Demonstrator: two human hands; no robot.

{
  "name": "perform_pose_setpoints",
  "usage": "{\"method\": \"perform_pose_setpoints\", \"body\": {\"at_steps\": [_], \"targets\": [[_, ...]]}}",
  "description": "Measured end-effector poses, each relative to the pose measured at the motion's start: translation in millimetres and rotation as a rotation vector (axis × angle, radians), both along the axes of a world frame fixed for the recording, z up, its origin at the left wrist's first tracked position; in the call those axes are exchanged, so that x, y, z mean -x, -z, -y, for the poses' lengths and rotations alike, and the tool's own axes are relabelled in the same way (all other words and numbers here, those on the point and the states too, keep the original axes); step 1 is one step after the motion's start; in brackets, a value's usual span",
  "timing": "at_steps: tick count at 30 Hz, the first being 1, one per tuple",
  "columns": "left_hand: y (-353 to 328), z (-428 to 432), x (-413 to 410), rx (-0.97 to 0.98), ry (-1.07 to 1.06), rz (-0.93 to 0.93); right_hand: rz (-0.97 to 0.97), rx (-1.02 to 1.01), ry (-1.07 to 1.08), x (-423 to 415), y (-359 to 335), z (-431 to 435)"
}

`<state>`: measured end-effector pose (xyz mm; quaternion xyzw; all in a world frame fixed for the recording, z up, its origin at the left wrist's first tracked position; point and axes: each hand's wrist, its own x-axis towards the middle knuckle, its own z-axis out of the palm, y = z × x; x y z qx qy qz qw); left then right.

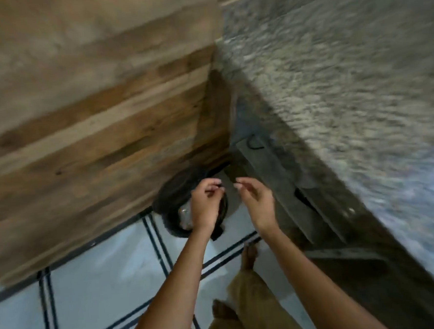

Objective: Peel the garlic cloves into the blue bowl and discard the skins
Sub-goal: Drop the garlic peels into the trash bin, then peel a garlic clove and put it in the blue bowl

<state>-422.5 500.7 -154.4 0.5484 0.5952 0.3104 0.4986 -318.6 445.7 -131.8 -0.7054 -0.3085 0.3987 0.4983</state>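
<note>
A home kitchen, as I view it.
Speckled stone countertop (345, 80) over dark cabinet fronts (275, 186), a wood-grain panel (81, 121) beside it, pale floor tiles (104, 285) with dark lines, a black bin (170, 200) in the corner.

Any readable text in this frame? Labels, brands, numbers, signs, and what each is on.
None readable. No words, labels, brands, numbers or signs show on the black bin, the wood panelling, the stone counter or the floor tiles. The whole frame is motion-blurred, so any small print would be lost.
</note>
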Motion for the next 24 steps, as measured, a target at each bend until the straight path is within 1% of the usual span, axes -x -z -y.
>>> {"method": "perform_pose_setpoints", "body": {"at_steps": [2, 4, 6, 9, 12, 15, 17, 20, 22, 24], "targets": [[-56.8, 35.5, -48.3, -0.085, 0.098, 0.076, 0.044, -0.090, 0.176, -31.1, -54.1, 53.9], [-97.0, 82.2, -97.4, -0.145, 0.212, 0.144, 0.089, -0.144, 0.403, -63.6, -89.5, 113.3], [-122.6, 137.7, -146.4, -0.150, 0.416, 0.185, 0.176, -0.159, 0.616, -96.7, -111.5, 174.5], [-128.9, 225.7, -220.5, -0.183, 0.787, 0.121, 0.221, -0.086, 0.906, -150.1, -116.1, 266.7], [-127.1, 295.6, -274.3, -0.252, 1.032, -0.016, 0.188, -0.015, 1.010, -190.3, -109.3, 348.3], [-120.2, 347.4, -309.6, -0.302, 1.167, -0.122, 0.152, -0.011, 1.096, -215.3, -103.4, 430.8], [-115.1, 375.8, -328.4, -0.397, 1.269, -0.175, 0.127, -0.012, 1.153, -228.9, -100.7, 481.3], [-107.6, 400.3, -350.7, -0.553, 1.300, -0.267, 0.070, 0.021, 1.243, -247.3, -98.7, 540.8], [-105.1, 406.2, -354.6, -0.681, 1.317, -0.306, 0.044, -0.008, 1.301, -254.4, -106.7, 569.6], [-106.2, 408.5, -351.6, -0.825, 1.346, -0.333, 0.113, -0.016, 1.371, -256.5, -120.5, 594.0]]}}
